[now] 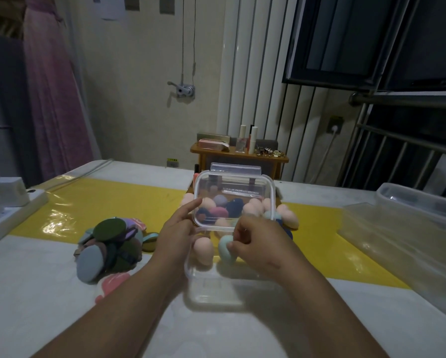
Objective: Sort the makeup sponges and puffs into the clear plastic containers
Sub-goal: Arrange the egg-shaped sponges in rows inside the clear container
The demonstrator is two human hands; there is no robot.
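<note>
A clear plastic container [211,293] stands open on the table in front of me. Its clear lid [234,184] is tilted upright at the far rim. My left hand [176,235] holds the lid by its lower left corner, index finger along the edge. My right hand [258,241] pinches a teal drop-shaped sponge [225,248] inside the container, beside a peach sponge [203,250]. Behind the lid lies a heap of sponges [287,215] in peach, pink, navy and teal, partly seen through it. A pile of flat round puffs [110,244] lies to the left.
A pink and white puff [110,281] lies near my left forearm. A larger clear container [410,228] sits at the right edge of the table. White power strips [10,202] are at the left. A small wooden shelf [240,155] with cosmetics stands behind.
</note>
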